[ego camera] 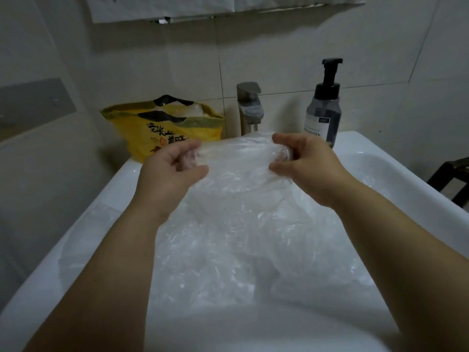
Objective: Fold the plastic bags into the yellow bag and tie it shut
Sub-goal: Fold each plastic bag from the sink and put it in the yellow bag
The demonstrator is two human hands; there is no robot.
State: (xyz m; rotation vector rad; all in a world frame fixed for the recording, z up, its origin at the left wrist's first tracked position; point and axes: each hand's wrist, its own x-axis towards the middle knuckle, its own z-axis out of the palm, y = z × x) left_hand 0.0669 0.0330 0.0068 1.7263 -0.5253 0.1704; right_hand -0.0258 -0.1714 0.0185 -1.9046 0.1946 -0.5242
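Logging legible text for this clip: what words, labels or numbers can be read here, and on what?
Yellow bag: large black Chinese-style characters, too blurred to read.
Pump bottle: a pale label with small print, too small and blurred to read.
Paper on the wall: faint marks, unreadable.
Nothing else bears text.

Dim bathroom corner — pale tiled walls around a white basin.

Large off-white wall tiles (291, 47) with thin grout lines fill the upper frame under low, greyish light. A white sink (396, 171) spreads across the lower half; a brushed-metal faucet (250, 107) stands at its back edge, centre, and a dark pump bottle (323, 107) just to its right. A grey wall plate (35, 102) sits at the left — dark furniture (454, 179) shows at the right edge.
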